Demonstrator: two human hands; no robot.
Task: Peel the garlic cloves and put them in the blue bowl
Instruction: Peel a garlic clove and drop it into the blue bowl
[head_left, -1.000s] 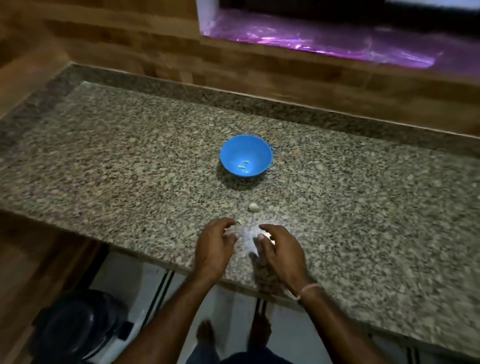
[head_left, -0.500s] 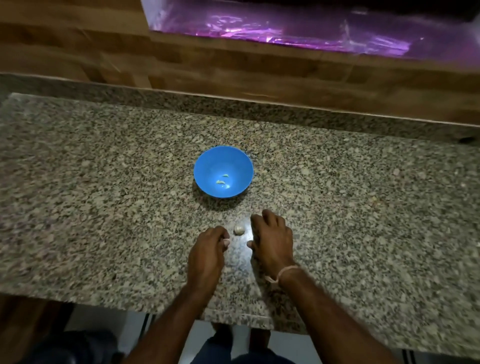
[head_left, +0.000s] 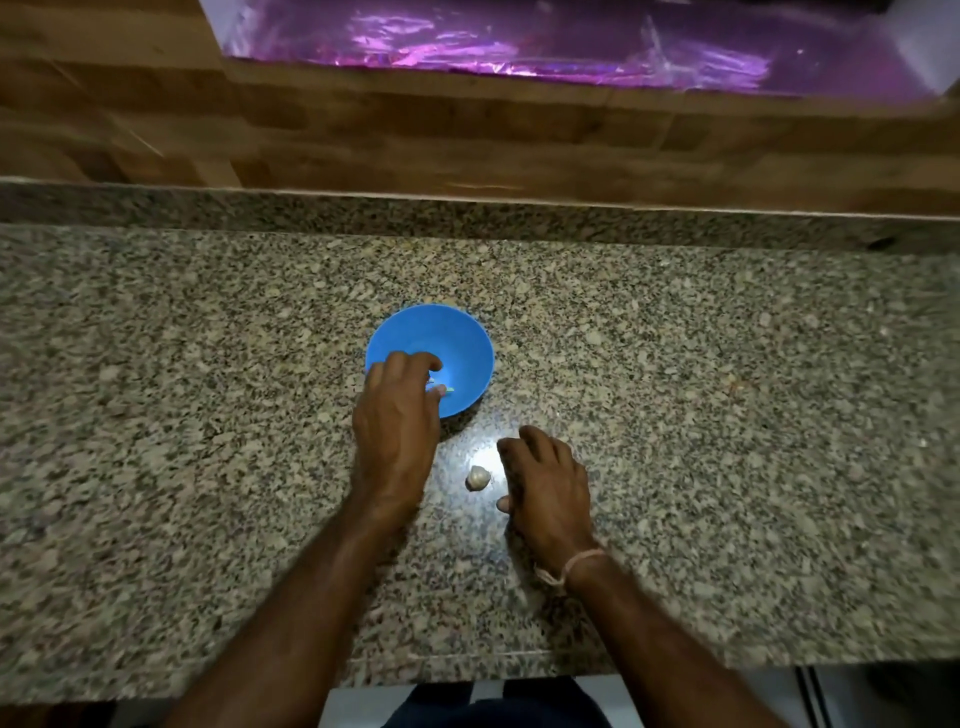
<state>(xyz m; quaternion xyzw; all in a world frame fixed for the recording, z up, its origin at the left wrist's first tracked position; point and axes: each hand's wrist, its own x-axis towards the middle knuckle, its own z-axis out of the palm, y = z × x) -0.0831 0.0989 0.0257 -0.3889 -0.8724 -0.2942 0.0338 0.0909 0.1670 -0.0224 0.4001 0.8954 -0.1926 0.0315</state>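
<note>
From where I watch, the left hand's fingers (head_left: 415, 364) bend down over the near rim of the blue bowl (head_left: 467, 338), their tips inside it. A small pale piece (head_left: 442, 388) shows right at those tips, but I cannot tell whether the fingers pinch it or whether it lies loose in the bowl. The left hand (head_left: 397, 423) covers the bowl's near left part, with its forearm running back toward the counter's front edge. The right hand's fingers (head_left: 522, 441) are loosely curled and a little apart, tips down on the granite counter (head_left: 727, 415), holding nothing. An unpeeled garlic clove (head_left: 477, 477) lies on the counter just beside the right hand (head_left: 548, 491), between its forefinger and thumb but apart from both, and between the two wrists. It sits near the bowl, on the side closest to me. A pale thread band (head_left: 576, 564) circles the right wrist. Behind the counter stands a wood-patterned wall (head_left: 467, 130), and above it a purple glossy sheet (head_left: 519, 47).
</note>
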